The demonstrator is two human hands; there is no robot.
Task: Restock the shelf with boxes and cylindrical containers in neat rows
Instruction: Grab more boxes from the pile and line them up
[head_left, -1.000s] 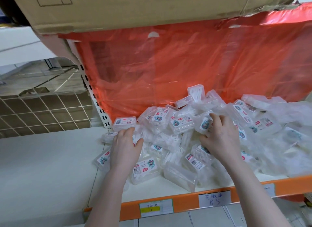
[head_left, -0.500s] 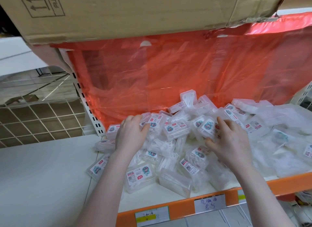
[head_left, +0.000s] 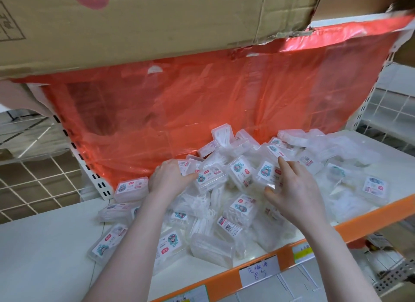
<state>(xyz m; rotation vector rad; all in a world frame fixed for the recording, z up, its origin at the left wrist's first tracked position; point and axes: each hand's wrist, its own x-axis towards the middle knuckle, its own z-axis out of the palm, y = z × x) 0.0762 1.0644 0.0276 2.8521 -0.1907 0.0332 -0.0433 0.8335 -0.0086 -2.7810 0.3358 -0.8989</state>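
Observation:
A loose heap of small clear plastic boxes [head_left: 242, 208] with cartoon labels lies jumbled on the white shelf [head_left: 45, 245]. My left hand [head_left: 168, 180] reaches into the back left of the heap, its fingers curled over a labelled box [head_left: 210, 178] and its thumb pressed against that box's side. My right hand [head_left: 294, 189] sits in the middle of the heap, with index finger and thumb pinching another labelled box [head_left: 267, 173]. No cylindrical containers are in sight.
A red plastic sheet [head_left: 202, 110] hangs behind the heap. A big cardboard carton [head_left: 134, 20] overhangs from the shelf above. The shelf has an orange front edge [head_left: 370, 214] with a handwritten price tag [head_left: 258, 272]. White wire mesh [head_left: 33, 178] stands at left.
Both hands have moved away from me, from the front of the heap toward its rear. The left hand went from resting on a front box to curling over a box further back.

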